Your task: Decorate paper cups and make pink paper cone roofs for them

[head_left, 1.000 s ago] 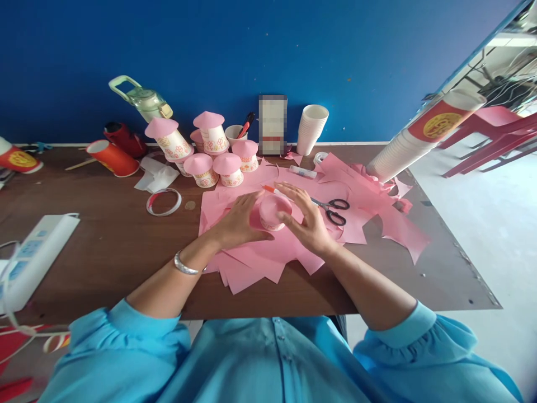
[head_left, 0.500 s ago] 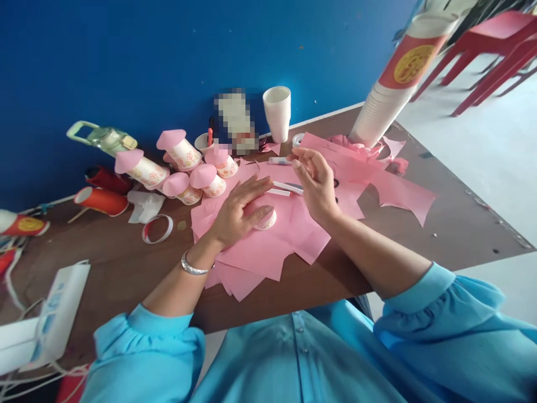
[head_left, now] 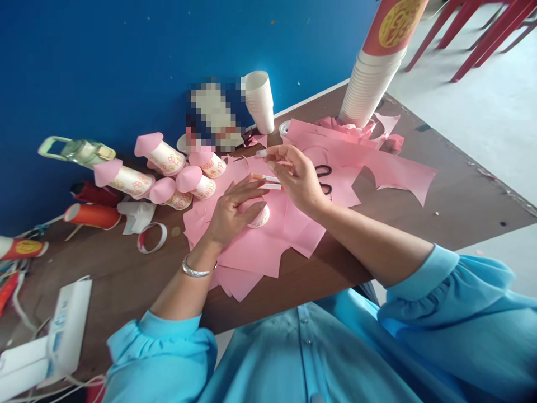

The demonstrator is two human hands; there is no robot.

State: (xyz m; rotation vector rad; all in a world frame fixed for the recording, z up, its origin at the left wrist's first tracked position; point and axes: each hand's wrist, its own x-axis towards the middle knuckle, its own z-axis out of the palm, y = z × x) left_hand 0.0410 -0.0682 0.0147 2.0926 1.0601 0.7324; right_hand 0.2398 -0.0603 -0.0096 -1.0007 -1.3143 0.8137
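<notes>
My left hand [head_left: 235, 212] is closed round a small patterned paper cup [head_left: 259, 217] with a pink paper top, its thumb along the near side. The fingers hide much of that top. Beyond it, my right hand [head_left: 296, 176] pinches a small whitish tube [head_left: 262, 153] between thumb and fingertips. Pink paper sheets [head_left: 251, 254] lie beneath both hands. Two slim white strips [head_left: 268, 186] show between the hands, partly covered. The black handles of scissors [head_left: 324, 178] stick out beside my right wrist.
Several patterned cups with pink cones [head_left: 165, 157] stand at the left, near a green-lidded bottle [head_left: 86, 151]. A tape ring [head_left: 151, 238] lies closer. White cups [head_left: 259, 103] and a tall cup stack [head_left: 369, 84] rise behind. A white power strip [head_left: 69, 324] sits lower left.
My right hand has moved left and now pinches the small whitish tube, which lay on the paper before. My left hand stays on the cup. The camera view has shifted slightly.
</notes>
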